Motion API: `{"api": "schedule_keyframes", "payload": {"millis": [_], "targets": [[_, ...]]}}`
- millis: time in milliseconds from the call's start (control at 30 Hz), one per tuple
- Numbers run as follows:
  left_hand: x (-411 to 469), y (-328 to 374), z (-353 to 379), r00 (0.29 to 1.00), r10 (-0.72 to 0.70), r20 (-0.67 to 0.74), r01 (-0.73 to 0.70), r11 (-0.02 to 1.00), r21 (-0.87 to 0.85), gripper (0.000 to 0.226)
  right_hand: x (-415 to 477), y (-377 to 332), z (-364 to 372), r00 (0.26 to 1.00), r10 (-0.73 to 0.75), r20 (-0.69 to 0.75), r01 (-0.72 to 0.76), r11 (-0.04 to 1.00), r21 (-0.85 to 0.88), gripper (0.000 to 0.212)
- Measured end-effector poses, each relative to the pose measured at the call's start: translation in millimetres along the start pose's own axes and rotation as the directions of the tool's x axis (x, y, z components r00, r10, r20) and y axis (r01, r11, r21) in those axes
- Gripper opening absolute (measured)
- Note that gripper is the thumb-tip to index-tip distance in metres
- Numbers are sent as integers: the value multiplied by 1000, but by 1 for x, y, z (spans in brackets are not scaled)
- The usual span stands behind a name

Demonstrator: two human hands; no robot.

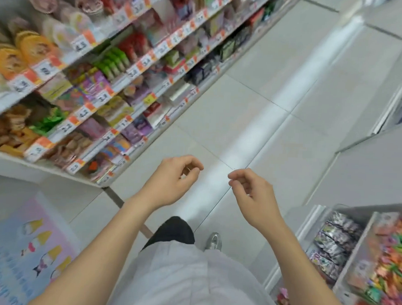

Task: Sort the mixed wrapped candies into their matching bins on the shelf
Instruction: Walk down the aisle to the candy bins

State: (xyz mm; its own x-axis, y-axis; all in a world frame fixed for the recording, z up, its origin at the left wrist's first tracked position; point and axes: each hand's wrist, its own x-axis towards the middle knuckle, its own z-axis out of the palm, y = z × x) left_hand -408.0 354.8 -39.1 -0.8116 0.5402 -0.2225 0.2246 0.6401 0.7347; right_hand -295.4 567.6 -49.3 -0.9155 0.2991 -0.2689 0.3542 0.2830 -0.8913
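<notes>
Multicoloured wrapped candies [390, 261] sit jumbled in a white-walled shelf bin [354, 250] at lower right. The neighbouring compartment holds silver-and-purple foil packets [336, 243]. Both hands are out over the pale tiled floor [265, 109], well apart from the bins. Left hand [174, 176] has loosely curled fingers with thumb near index, and no candy is visible in it. Right hand [251, 190] is the same, slack curl and nothing held as far as the blur allows. Tall snack shelves with orange price tags [139, 65] are on the left, with a pink ice-cream poster [32, 249] at lower left. Risks: the candy bin is off to the side and blurred, so a reach from here could land in the wrong compartment. Similar wrapper colours could get mis-sorted, and a loose pinch on slick wrappers could drop pieces onto the floor.
</notes>
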Motion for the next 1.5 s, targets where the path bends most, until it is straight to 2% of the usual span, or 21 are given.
{"api": "schedule_keyframes", "payload": {"millis": [167,333,533,733,800,1000,1300,1500], "targets": [[115,-15,-13,970,29,241,-65,988,142,16,97,9,-21,992,116,-50,-116,993,-4,23],[241,-19,-33,941,69,330,-127,979,159,20,201,-17,-48,977,174,-124,-176,984,1,20],[417,50,-39,851,199,486,-284,953,107,19,297,-48,-101,947,205,-246,-202,979,38,20],[574,125,-17,784,325,529,-403,914,36,17,374,-14,-166,879,345,-329,-319,939,130,20],[627,139,-2,769,296,566,-407,910,77,18,415,2,-197,864,370,-342,-339,929,150,20],[772,184,25,694,80,716,-398,871,289,25,550,22,-318,856,407,-319,-354,911,210,21],[991,262,29,824,122,553,-249,955,159,19,797,-4,-483,890,349,-293,-304,934,188,23],[1189,319,46,839,203,504,-282,956,85,19,969,-22,-580,898,297,-326,-267,954,133,22]]}}
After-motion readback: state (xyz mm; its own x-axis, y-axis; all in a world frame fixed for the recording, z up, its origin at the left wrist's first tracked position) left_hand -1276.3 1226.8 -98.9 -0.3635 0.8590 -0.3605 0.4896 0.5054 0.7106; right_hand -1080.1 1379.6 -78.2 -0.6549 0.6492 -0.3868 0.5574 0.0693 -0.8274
